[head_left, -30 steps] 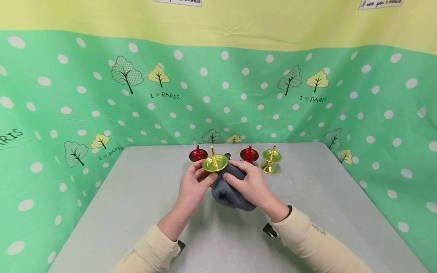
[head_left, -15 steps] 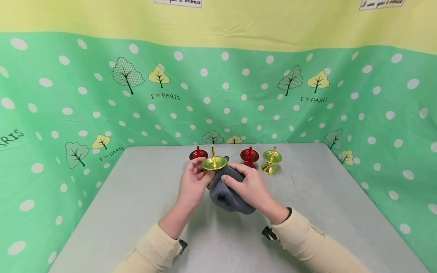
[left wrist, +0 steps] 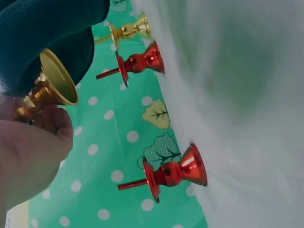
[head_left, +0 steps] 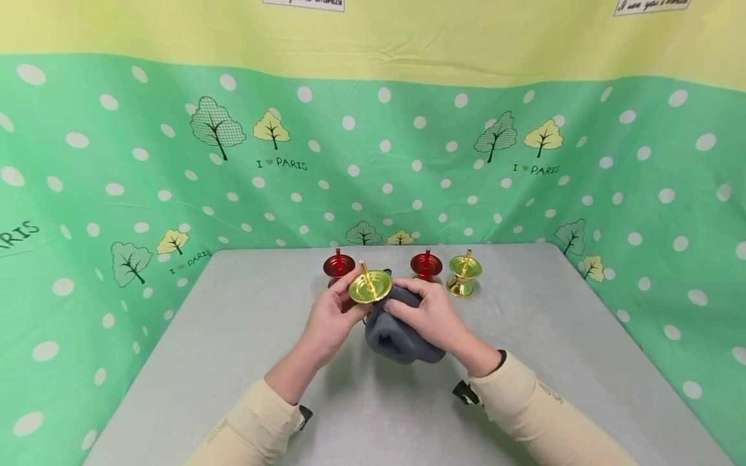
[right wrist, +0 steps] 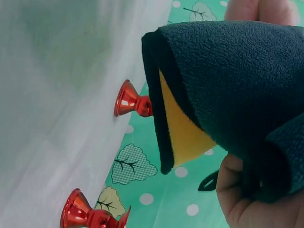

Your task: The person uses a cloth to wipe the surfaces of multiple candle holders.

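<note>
A gold candle holder point(head_left: 373, 288) with a shallow dish and an upright spike is held above the table, slightly tilted. My left hand point(head_left: 327, 325) grips it from the left, below the dish. In the left wrist view, the flared base of the gold candle holder point(left wrist: 59, 78) shows above the left fingers. My right hand point(head_left: 432, 321) pinches a bunched dark grey cloth point(head_left: 402, 340) against the holder's right side, hiding part of its stem. Seen from the right wrist, the cloth point(right wrist: 232, 80) has a black edge and a yellow underside point(right wrist: 185, 137).
Behind the hands, a red candle holder point(head_left: 339, 265) stands at the left and another red candle holder point(head_left: 426, 266) at the right. A second gold candle holder point(head_left: 464, 275) stands beside the right one. Polka-dot fabric point(head_left: 384, 168) hangs behind the grey table point(head_left: 233, 362).
The held gold candle holder has tipped slightly, its spike leaning left, and shifted a little to the right and lower. Both hands and the cloth moved slightly with it. The standing holders stayed put.
</note>
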`<state>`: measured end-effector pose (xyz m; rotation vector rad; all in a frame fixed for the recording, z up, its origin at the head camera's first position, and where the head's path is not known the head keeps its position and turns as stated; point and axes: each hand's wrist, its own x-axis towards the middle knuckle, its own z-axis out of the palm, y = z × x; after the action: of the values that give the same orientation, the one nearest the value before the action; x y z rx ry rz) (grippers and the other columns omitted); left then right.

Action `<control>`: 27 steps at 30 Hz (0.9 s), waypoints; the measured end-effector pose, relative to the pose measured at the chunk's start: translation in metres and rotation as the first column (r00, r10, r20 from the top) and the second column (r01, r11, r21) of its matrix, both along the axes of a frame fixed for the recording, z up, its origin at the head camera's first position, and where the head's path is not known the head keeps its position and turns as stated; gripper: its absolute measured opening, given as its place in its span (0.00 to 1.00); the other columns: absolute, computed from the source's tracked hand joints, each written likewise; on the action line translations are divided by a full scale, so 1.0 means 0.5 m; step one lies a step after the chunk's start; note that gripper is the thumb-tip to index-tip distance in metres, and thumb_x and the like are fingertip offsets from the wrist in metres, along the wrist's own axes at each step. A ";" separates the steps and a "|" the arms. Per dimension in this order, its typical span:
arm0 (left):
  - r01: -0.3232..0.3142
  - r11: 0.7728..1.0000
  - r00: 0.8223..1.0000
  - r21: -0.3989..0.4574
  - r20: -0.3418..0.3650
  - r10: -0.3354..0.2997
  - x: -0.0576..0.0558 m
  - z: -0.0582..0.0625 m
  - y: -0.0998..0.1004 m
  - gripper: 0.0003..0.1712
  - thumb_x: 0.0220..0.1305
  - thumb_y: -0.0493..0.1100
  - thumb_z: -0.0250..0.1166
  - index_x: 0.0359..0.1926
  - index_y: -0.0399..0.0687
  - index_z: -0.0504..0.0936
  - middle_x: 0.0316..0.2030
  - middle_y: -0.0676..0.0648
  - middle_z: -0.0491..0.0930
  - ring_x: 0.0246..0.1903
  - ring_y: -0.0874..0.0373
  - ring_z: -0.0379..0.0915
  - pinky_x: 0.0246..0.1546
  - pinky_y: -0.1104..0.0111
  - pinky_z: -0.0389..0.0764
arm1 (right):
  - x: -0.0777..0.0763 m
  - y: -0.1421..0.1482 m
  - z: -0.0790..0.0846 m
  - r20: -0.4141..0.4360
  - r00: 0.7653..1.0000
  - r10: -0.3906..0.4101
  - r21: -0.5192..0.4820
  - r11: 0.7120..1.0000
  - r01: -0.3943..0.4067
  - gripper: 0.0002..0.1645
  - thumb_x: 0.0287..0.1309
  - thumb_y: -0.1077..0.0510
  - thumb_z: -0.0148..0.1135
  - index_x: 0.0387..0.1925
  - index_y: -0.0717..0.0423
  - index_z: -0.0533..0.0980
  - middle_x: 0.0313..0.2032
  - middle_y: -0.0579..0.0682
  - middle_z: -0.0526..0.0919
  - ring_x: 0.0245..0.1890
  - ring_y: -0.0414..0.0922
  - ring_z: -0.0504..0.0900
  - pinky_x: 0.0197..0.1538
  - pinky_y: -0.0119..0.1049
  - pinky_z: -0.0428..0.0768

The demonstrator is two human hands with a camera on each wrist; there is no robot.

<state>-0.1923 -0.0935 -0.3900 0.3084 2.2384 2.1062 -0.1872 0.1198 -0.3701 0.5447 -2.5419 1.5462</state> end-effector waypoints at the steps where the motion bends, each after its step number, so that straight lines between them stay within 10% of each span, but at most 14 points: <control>1: 0.017 1.000 1.000 -0.006 -0.004 -0.017 0.001 -0.001 0.000 0.49 0.68 0.33 0.74 0.84 0.52 0.61 0.78 0.44 0.70 0.68 0.47 0.76 0.60 0.70 0.82 | 0.001 0.000 0.000 0.002 1.000 -0.006 0.006 1.000 0.006 0.22 0.65 0.55 0.74 0.60 0.49 0.86 0.52 0.52 0.91 0.42 0.43 0.86 0.43 0.34 0.84; 5: 0.022 1.000 1.000 0.004 -0.007 -0.022 0.005 -0.003 0.007 0.56 0.66 0.41 0.78 0.86 0.50 0.53 0.83 0.45 0.60 0.76 0.46 0.68 0.71 0.64 0.75 | 0.012 -0.011 -0.009 -0.054 0.997 -0.061 0.051 0.997 0.064 0.23 0.65 0.54 0.75 0.60 0.51 0.86 0.53 0.52 0.91 0.44 0.44 0.86 0.45 0.36 0.83; 14: -0.148 0.988 0.989 0.052 0.035 0.147 0.014 -0.007 0.026 0.51 0.58 0.44 0.84 0.75 0.38 0.66 0.68 0.39 0.80 0.65 0.48 0.81 0.64 0.63 0.83 | 0.027 -0.035 -0.036 -0.336 0.932 -0.140 0.160 0.966 0.202 0.24 0.60 0.55 0.79 0.57 0.59 0.87 0.50 0.57 0.91 0.48 0.51 0.89 0.48 0.50 0.88; 22: 0.099 0.979 0.991 0.176 0.071 -0.113 0.007 -0.012 -0.007 0.53 0.63 0.32 0.77 0.82 0.38 0.58 0.80 0.40 0.64 0.74 0.44 0.70 0.57 0.74 0.84 | 0.014 -0.014 -0.032 -0.229 0.969 -0.089 0.151 0.980 0.126 0.21 0.60 0.58 0.77 0.55 0.55 0.88 0.49 0.54 0.92 0.46 0.47 0.88 0.49 0.45 0.87; 27: 0.081 0.976 0.988 0.204 0.111 -0.106 0.006 -0.024 -0.013 0.50 0.66 0.34 0.75 0.81 0.34 0.56 0.79 0.36 0.64 0.73 0.47 0.72 0.58 0.75 0.83 | 0.018 -0.017 -0.036 -0.205 0.976 -0.074 0.212 0.970 0.118 0.23 0.62 0.54 0.77 0.58 0.55 0.86 0.53 0.55 0.91 0.50 0.49 0.89 0.51 0.49 0.87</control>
<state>-0.1892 -0.1001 -0.4021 0.2800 1.9127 2.2374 -0.1780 0.1113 -0.3881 0.5581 -2.5609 1.1214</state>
